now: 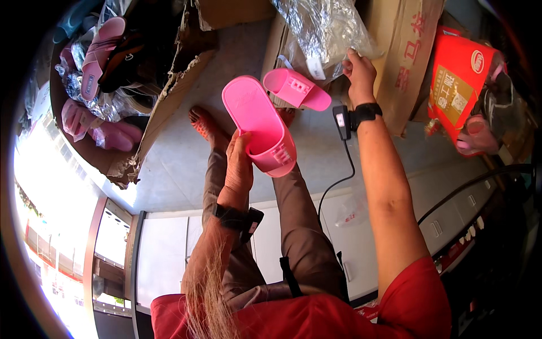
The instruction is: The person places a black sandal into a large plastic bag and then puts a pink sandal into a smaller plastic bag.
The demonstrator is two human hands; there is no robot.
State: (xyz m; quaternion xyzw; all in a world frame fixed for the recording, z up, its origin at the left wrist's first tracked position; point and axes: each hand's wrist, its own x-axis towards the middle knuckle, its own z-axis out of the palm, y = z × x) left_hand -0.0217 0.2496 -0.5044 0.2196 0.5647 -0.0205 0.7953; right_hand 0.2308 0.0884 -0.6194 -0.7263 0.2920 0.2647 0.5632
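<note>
My left hand (239, 172) is closed on the edge of a pink slide slipper (248, 107), held up in front of my legs with its footbed facing me. The other pink slipper (296, 89) is farther off and a little right, beneath the plastic; I cannot tell what it rests on. My right hand (359, 73) is stretched forward, thumb and fingers pinched at the edge of a crumpled clear plastic bag (327, 34). A white tag (315, 68) shows at the bag's near side.
A torn cardboard box (164, 107) full of shoes and plastic-wrapped slippers stands at the left. Long cardboard boxes (403, 62) lie at the far right, beside a red bag (451, 79). A black cable (353, 164) hangs from my right wrist. White cabinets (164, 248) are behind my legs.
</note>
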